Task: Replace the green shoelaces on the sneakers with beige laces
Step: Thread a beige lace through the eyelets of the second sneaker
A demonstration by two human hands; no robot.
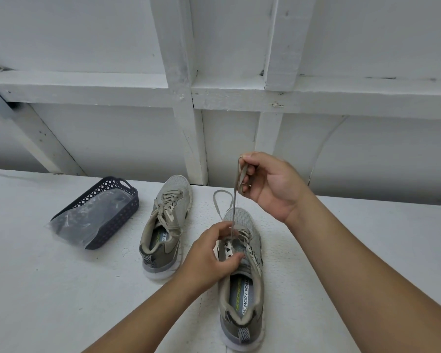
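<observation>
Right grip: the right hand (pixel 270 186) is raised above the toe of the near grey-olive mesh sneaker (pixel 242 276), thumb and fingers closed in a pinch on a flat, dull olive-green lace (pixel 233 207); the lace runs straight down from the pinch to the eyelets.

Left grip: the left hand (pixel 211 253), below the pinch and nearer the person, rests on the sneaker's tongue and eyelet row with fingers curled loosely; whether it pinches a strand or only steadies the upper I cannot tell.

Lace slack: a loose loop (pixel 223 200) of the same lace lies on the surface just left of and below the pinch, beyond the toe.

Near sneaker's state: lacing looks loosened at the upper eyelets, lower crossings in place; by my judgement the old lace is partway out.

Second sneaker: the matching grey-olive sneaker (pixel 167 225) stands left of the grips, fully laced and tied, apparently untouched.

Beige laces: none plainly seen; a dark blue perforated plastic basket (pixel 105 212), further left, holds a clear plastic bag (pixel 87 220) whose contents are unclear.

Left to do: likely nearly everything, namely finishing this lace, unlacing the other shoe, threading both anew.

Surface: a white, slightly rough-painted tabletop (pixel 61 289) under both shoes and the basket.

Room: behind the raised hand, a white-painted wall (pixel 99 138) with timber framing, upright posts and cross rails.
</observation>
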